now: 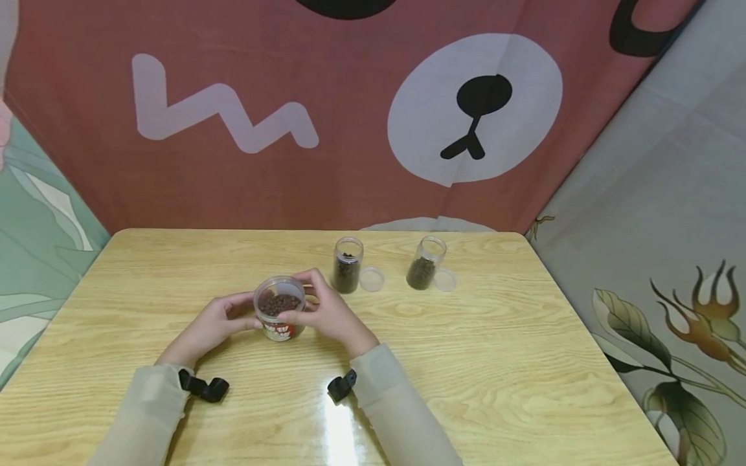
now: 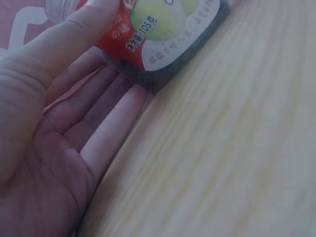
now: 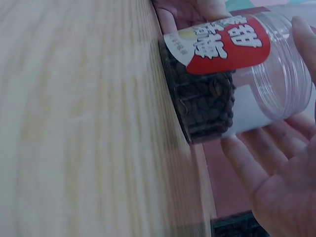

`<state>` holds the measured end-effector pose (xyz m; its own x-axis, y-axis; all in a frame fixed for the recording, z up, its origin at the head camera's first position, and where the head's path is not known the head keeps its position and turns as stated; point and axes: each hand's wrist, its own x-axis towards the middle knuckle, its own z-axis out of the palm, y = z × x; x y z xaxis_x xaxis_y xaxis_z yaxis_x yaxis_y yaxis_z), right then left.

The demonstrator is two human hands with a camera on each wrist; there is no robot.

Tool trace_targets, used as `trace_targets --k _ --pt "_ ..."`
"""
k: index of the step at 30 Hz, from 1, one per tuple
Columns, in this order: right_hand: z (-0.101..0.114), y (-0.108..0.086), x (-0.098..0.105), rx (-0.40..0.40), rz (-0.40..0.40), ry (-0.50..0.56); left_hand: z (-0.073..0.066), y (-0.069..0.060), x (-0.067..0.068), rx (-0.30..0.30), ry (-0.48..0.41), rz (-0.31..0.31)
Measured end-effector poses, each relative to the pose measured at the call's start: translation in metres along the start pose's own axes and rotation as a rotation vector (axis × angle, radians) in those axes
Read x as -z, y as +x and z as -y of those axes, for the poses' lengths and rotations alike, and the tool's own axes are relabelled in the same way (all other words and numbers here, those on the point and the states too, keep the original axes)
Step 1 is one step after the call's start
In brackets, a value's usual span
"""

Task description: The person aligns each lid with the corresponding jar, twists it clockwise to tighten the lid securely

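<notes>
A clear plastic jar [image 1: 282, 331] with a red label stands on the table, left of the middle, between both hands. Its top looks open, and dark brown coffee beans [image 3: 202, 101] fill the lower part. My left hand [image 1: 224, 317] holds the jar from the left, its thumb on the front, where the left wrist view shows the label [image 2: 148, 39] close up. From the right, my right hand [image 1: 327, 310] grips it near the threaded neck [image 3: 281, 64], thumb in front and fingers behind. Parts of the fingers behind the jar are hidden in the head view.
Two smaller clear jars stand toward the back of the table [image 1: 495, 362]: a left jar [image 1: 347, 272] and a right jar [image 1: 423, 270], both holding dark beans. A round clear lid [image 1: 372, 279] lies beside the first, another lid [image 1: 445, 279] beside the second. Behind hangs a red cloth [image 1: 350, 181].
</notes>
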<state>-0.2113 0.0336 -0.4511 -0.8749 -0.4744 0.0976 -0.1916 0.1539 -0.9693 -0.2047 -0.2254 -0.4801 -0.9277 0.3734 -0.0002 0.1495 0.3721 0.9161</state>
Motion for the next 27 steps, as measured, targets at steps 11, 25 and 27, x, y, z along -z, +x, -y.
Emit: trace_targets --k 11,25,27 --pt "0.0 -0.001 -0.001 -0.034 0.001 -0.033 0.001 -0.001 -0.001 -0.006 0.025 -0.003" --pt "-0.001 0.001 0.005 0.016 0.062 -0.017 0.001 0.0 0.0 -0.004 0.015 0.002" --pt "0.001 0.001 0.003 0.013 0.031 -0.034 0.0 0.001 0.0 -0.002 0.016 0.004"
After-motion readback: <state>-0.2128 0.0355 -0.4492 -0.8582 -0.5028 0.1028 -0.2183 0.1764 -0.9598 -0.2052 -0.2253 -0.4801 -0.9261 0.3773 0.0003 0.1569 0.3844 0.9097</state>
